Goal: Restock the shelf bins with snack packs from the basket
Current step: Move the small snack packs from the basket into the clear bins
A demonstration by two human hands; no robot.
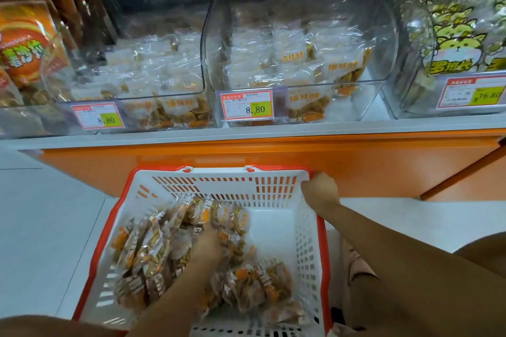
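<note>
1. A person stands facing a shop shelf [246, 133] and looks down into a white basket [219, 172] with a red rim, which sits low in front of it.
2. The restocking looks to be in mid-course. Many snack packs [153, 241], clear bags of orange-brown crisps, lie heaped across the left and near side of the basket. Its far right corner is bare.
3. On the shelf above, two clear bins already hold packs of the same kind. The left bin [153, 22] and the middle bin [287, 8] are each filled to roughly half their height, so there is plenty of room above.
4. Each of the two bins has a price tag [247, 105] on its front that reads 8.80.
5. The left hand [205, 245] reaches down into the heap. Its fingers are buried among the packs and blurred, so I cannot tell whether it has hold of one.
6. The right hand [320, 190] has its fingers curled over the rim at the basket's far right corner, arm stretched forward, seemingly steadying it.
7. No pack is on its way to a bin at this moment.
</note>
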